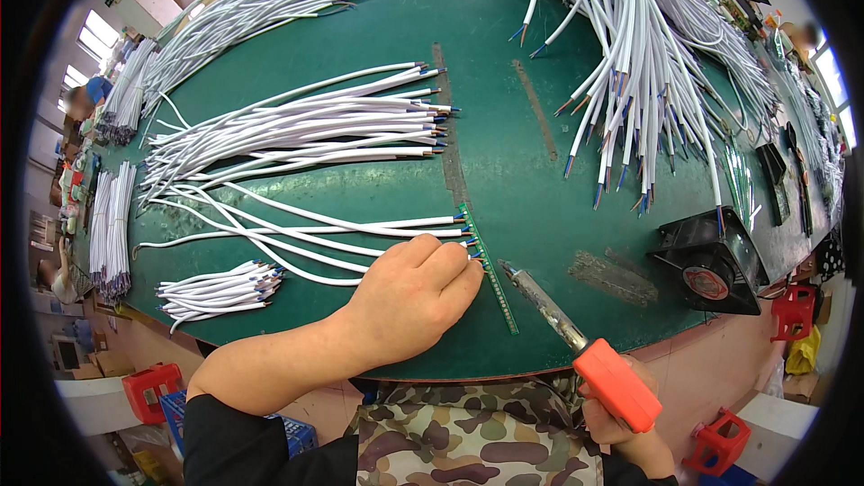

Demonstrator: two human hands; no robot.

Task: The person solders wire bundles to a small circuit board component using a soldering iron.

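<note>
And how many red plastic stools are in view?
3. One red stool stands lower left beside a blue crate; a second stool is right, by a yellow bag; a third stool is at the lower right. More may be hidden under the green table.

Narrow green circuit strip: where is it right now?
In the head view, the narrow green circuit strip lies on the dark green tabletop just right of centre, between the bare left hand and the red-handled soldering iron.

I saw the left hand (423, 292) knuckles up, fingers bunched, while the right hand (614, 409) curled tight, lower down.
</note>
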